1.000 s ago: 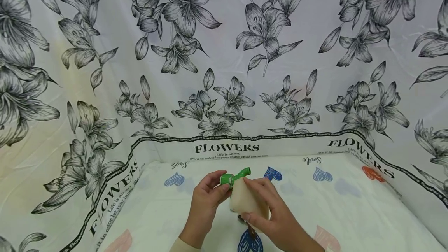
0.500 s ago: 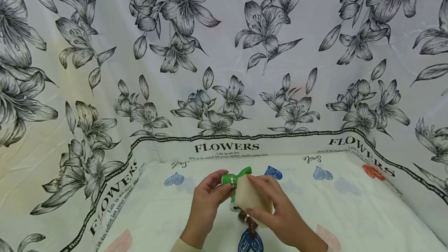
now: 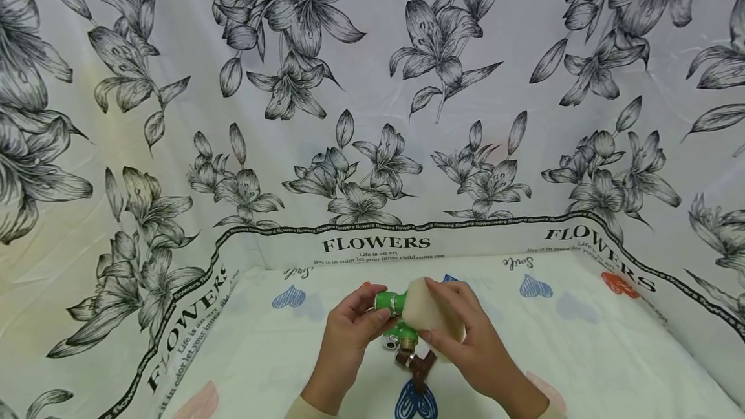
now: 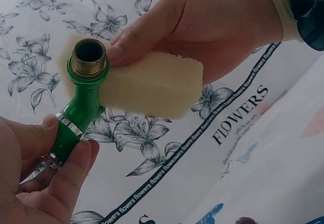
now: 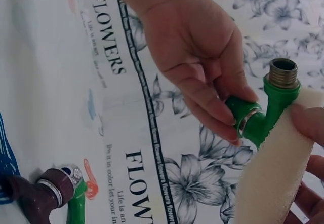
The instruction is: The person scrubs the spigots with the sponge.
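Note:
My left hand [image 3: 355, 322] pinches one end of a green tap [image 4: 83, 102] between thumb and fingers. The tap has a silver band and a bare brass threaded end [image 5: 283, 72]. A cream sponge [image 3: 433, 315] is in my right hand [image 3: 474, 348], gripped between thumb and fingers. In the left wrist view the sponge lies behind the tap's threaded end, and in the head view it covers the tap's right part. Below the hands, a brown tap [image 5: 38, 198] and another green tap [image 5: 77, 203] lie on the cloth.
A white cloth with printed hearts [image 3: 289, 297] covers the surface. White sheeting with black lily prints [image 3: 361, 167] rises at the back and both sides. A black wavy border [image 3: 407, 227] runs along its lower part.
The green tap has turned in my left hand, bringing its brass threaded end into sight. The sponge has shifted right and up, now covering the tap's curved end. Both hands moved slightly right.

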`<state>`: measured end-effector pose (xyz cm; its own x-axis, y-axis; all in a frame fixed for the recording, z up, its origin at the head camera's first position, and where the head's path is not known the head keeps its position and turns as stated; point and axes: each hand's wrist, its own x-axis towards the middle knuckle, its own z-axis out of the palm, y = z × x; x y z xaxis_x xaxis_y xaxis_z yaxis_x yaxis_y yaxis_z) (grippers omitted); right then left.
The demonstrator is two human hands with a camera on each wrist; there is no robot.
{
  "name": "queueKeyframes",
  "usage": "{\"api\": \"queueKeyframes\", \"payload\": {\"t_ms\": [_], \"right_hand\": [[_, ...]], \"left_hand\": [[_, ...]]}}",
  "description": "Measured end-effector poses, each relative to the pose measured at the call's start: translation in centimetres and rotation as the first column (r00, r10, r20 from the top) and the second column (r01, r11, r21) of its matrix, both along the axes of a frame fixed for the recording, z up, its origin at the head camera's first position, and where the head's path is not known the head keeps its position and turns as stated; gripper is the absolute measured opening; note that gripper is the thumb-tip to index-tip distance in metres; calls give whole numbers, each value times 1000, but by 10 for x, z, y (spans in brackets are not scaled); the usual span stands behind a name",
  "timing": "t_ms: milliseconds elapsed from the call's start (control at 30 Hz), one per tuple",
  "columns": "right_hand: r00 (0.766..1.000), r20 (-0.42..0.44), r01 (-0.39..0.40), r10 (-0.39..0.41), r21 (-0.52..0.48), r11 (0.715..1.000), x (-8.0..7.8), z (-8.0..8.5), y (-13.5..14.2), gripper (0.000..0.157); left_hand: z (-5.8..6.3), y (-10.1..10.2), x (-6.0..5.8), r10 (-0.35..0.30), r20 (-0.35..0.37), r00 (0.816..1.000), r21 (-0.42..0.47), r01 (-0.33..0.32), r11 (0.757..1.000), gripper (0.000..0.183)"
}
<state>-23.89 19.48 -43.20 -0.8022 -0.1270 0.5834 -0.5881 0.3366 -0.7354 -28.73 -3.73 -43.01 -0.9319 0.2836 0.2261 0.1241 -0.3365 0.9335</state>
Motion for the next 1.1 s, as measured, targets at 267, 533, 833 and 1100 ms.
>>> {"api": "queueKeyframes", "payload": {"t_ms": [267, 533, 833, 1100], "right_hand": [[994, -92, 55, -51, 41, 998, -4, -5, 1, 72], [974, -77, 215, -213, 20, 976, -9, -8, 4, 76], [1000, 22, 13, -14, 15, 1000, 2, -8, -9, 69], [991, 24, -130, 129, 35, 991, 10, -5, -14, 69]], "left_hand": [[-2, 1, -1, -3, -2, 1000, -2, 3, 1000, 43], [-5, 2, -1, -52, -32, 998, -7, 52, 999, 45], [-8, -1, -6, 19, -11, 1000, 6, -19, 1000, 41], [-13, 1, -10, 54, 8, 998, 9, -54, 998, 44]]}}
